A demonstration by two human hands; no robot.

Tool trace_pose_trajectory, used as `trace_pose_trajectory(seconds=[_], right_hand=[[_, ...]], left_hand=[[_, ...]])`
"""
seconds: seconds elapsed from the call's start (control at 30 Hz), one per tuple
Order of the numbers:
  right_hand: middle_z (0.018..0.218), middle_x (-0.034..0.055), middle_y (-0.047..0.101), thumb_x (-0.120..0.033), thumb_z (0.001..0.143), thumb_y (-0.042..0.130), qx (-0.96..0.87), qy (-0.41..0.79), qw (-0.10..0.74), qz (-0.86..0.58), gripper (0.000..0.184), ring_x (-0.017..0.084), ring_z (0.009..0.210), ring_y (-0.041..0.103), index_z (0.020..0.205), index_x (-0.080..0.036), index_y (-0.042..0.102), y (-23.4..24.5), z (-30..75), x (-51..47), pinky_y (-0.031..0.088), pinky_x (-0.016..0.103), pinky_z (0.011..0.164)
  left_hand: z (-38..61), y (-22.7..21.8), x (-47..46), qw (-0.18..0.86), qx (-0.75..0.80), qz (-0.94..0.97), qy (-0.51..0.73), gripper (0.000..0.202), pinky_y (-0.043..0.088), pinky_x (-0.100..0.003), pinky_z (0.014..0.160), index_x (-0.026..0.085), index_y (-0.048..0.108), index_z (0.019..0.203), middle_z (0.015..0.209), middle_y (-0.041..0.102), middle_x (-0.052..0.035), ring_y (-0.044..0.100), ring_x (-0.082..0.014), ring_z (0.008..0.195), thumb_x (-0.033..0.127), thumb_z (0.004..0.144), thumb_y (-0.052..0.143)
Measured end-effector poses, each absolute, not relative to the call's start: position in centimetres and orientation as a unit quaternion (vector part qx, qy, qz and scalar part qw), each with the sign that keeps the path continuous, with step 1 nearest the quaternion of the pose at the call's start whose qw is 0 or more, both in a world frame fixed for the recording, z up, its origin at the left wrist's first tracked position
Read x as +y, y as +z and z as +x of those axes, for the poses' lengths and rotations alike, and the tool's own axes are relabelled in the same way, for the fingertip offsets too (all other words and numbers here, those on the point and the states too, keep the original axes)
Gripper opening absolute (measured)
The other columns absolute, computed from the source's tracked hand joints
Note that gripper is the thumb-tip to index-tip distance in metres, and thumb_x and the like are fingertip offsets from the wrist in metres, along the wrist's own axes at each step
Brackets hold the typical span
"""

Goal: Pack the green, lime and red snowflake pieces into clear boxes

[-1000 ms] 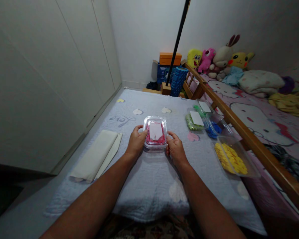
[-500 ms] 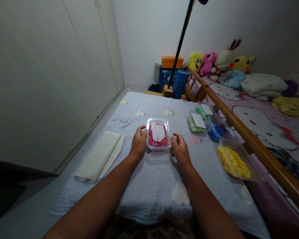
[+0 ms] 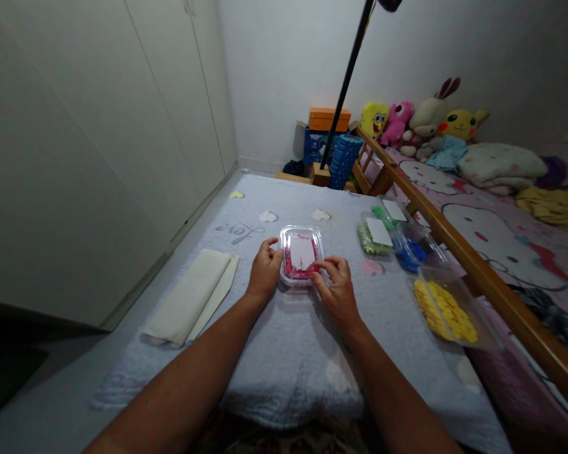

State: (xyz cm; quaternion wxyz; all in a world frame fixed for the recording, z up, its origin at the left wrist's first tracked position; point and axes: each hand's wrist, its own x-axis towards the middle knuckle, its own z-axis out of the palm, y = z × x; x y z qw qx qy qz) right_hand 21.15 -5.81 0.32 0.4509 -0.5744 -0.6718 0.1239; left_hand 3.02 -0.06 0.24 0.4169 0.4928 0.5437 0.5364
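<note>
A clear plastic container (image 3: 301,252) with a lid lies flat on the cloth-covered table, straight ahead. Through its lid show small red-pink pieces and a white card (image 3: 303,251). My left hand (image 3: 265,268) is closed on the container's left side, fingers curled along the edge. At the front right corner my right hand (image 3: 336,284) has thumb and forefinger bent in a pinch against the lid's rim, the other fingers curled. Whether the rim lies between those fingertips is hard to make out.
Right of centre stand plastic containers with green pieces (image 3: 376,236), blue pieces (image 3: 411,252) and yellow pieces (image 3: 447,312). A folded cream cloth (image 3: 189,296) lies at left. A wooden bed rail (image 3: 454,239) borders the table's right side; a black pole (image 3: 345,88) rises behind.
My right hand has moved left from beside the container onto its front right corner, thumb and forefinger now at the lid. The left hand stays at the left side.
</note>
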Motion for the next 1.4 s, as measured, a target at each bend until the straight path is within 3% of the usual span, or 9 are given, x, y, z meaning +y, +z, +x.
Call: trace_pose_trajectory(seconds=[0.23, 0.5, 0.77, 1.2, 1.4], right_hand=[[0.124, 0.0111, 0.061, -0.027, 0.095, 0.067, -0.756, -0.018, 0.352, -0.552, 0.018, 0.030, 0.116, 0.052, 0.110, -0.023, 0.074, 2.8, 20.0, -7.0, 0.041, 0.046, 0.101], [0.100, 0.0047, 0.070, -0.023, 0.098, 0.069, -0.839, -0.033, 0.218, -0.498, 0.006, 0.023, 0.097, 0.056, 0.100, -0.023, 0.074, 3.1, 18.9, -6.0, 0.036, 0.036, 0.087], [0.104, 0.0055, 0.071, -0.025, 0.100, 0.066, -0.814, -0.042, 0.164, -0.556, 0.010, 0.023, 0.101, 0.057, 0.102, -0.024, 0.076, 3.7, 22.3, -1.6, 0.034, 0.034, 0.084], [0.121, 0.0094, 0.070, -0.025, 0.103, 0.050, -0.725, -0.074, 0.096, -0.678, 0.028, 0.026, 0.112, 0.058, 0.115, -0.022, 0.075, 4.4, 27.7, 8.3, 0.042, 0.036, 0.092], [0.135, 0.0114, 0.066, -0.028, 0.104, 0.046, -0.722, -0.085, 0.107, -0.678, 0.037, 0.028, 0.118, 0.055, 0.132, -0.024, 0.069, 4.4, 27.1, 9.3, 0.041, 0.038, 0.095]], left_hand=[[2.9, -0.3, 0.1, 0.400, 0.547, 0.519, 0.521, 0.040, 0.045, -0.028, 0.069, 0.015, 0.060, 0.127, 0.070, 0.054, 0.0052, 0.056, -0.0157, 0.067, 0.035, 0.093, 0.053], [2.8, -0.7, 0.3, 0.424, 0.545, 0.491, 0.531, 0.041, 0.046, -0.028, 0.067, 0.017, 0.059, 0.129, 0.078, 0.060, 0.0016, 0.057, -0.0158, 0.068, 0.041, 0.097, 0.048], [2.7, -1.3, 0.6, 0.415, 0.552, 0.499, 0.523, 0.048, 0.041, -0.027, 0.061, 0.016, 0.056, 0.133, 0.075, 0.052, 0.0042, 0.050, -0.0143, 0.063, 0.042, 0.094, 0.052], [2.6, -0.7, 0.5, 0.356, 0.560, 0.549, 0.509, 0.047, 0.042, -0.029, 0.070, 0.015, 0.059, 0.130, 0.068, 0.050, 0.0068, 0.054, -0.0156, 0.066, 0.036, 0.088, 0.057], [2.0, -0.6, 1.5, 0.333, 0.582, 0.523, 0.526, 0.046, 0.041, -0.028, 0.069, 0.015, 0.061, 0.126, 0.066, 0.049, 0.0069, 0.052, -0.0155, 0.065, 0.035, 0.085, 0.056]])
